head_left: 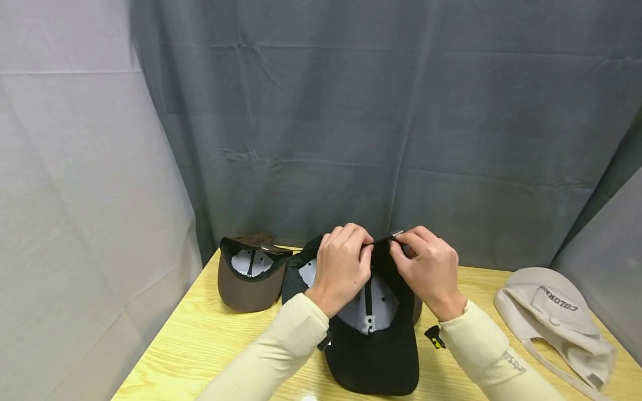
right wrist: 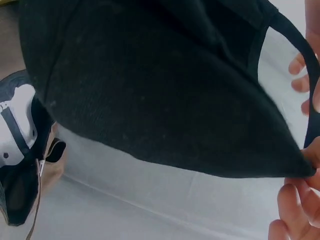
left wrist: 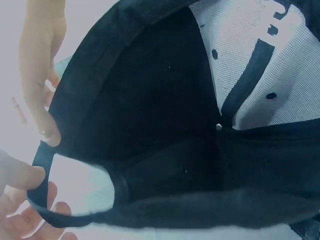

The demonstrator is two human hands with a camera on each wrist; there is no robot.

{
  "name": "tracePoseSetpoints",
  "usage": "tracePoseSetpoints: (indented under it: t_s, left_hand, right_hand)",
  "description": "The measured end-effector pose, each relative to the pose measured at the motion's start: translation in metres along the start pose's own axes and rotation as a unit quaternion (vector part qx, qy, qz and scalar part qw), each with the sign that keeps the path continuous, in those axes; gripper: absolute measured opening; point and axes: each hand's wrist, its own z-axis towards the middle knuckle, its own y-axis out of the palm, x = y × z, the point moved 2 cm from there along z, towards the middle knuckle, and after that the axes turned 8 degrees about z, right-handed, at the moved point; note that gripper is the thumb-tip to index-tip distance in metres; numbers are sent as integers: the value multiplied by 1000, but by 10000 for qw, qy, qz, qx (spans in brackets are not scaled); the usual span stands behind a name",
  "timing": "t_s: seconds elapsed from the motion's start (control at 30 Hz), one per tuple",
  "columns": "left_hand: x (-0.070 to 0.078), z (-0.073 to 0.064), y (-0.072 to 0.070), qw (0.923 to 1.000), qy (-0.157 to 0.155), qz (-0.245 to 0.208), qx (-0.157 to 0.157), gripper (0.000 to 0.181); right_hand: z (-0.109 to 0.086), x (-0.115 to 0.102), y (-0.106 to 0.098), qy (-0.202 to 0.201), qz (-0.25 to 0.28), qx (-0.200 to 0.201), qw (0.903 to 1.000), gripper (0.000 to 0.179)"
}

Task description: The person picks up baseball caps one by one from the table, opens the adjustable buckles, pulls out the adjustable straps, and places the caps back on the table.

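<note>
A black baseball cap is tipped up between my two hands in the head view, its brim toward me and its pale lined inside showing. My left hand pinches the cap's back strap between thumb and fingers. On the other side my right hand pinches the strap near a small metal clasp. In the left wrist view the strap closes the opening at the back of the cap. How the strap end sits in the clasp is hidden by fingers.
Left on the wooden table lies a brown cap, inside up. A dark cap is partly hidden behind my left hand. At right rests a beige cap with lettering and a long strap. A grey curtain hangs behind.
</note>
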Motion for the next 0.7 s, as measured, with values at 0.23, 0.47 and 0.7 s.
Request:
tracePoseSetpoints:
  t_s: [0.23, 0.47, 0.7]
  left_hand:
    - [-6, 2, -7, 9996, -152, -222, 22, 4]
    - [-8, 6, -5, 9970, -314, -642, -304, 7]
    - [-8, 10, 1, 9940, -340, -936, -460, 11]
  right_hand:
    - [3, 7, -3, 216, -45, 34, 9998, 4]
    - [4, 5, -4, 141, 117, -184, 9997, 7]
    - [4, 4, -3, -205, 565, -148, 9981, 9]
